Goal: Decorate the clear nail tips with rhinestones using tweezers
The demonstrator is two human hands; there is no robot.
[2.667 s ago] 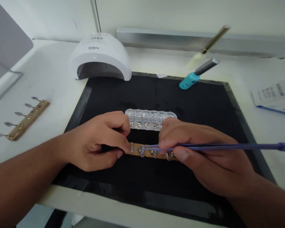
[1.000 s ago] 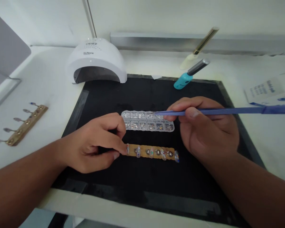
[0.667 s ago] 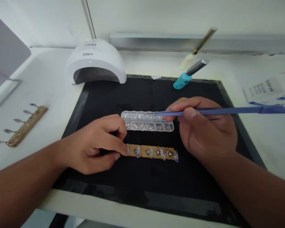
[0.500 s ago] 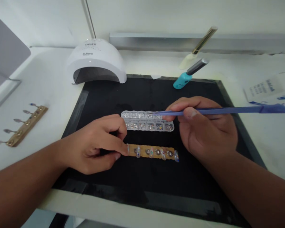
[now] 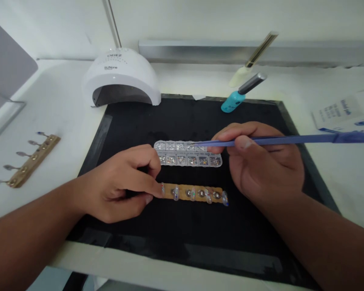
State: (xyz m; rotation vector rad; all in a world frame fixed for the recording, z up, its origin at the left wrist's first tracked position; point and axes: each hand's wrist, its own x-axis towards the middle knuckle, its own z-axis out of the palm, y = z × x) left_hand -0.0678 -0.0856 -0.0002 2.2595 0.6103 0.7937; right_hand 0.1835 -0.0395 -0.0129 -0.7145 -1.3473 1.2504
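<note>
My left hand [image 5: 124, 184] pinches the left end of a wooden strip [image 5: 182, 192], which lies on the black mat. Several clear decorated nail tips and metal studs sit along the strip. In my right hand [image 5: 261, 161] are blue tweezers [image 5: 285, 140], held between thumb and fingers. Their tips are over the upper row of a clear compartment case [image 5: 182, 153] filled with tiny gems. Whether the tips hold a gem is too small to tell. The case lies between my hands, above the strip.
A white lamp [image 5: 124, 76] stands at the back left. Behind the mat [image 5: 157, 230] are a teal bottle [image 5: 233, 102] and a cream bottle [image 5: 240, 76]. Another wooden strip [image 5: 34, 161] with nail tips lies at the left. Printed paper [image 5: 339, 113] lies at the right.
</note>
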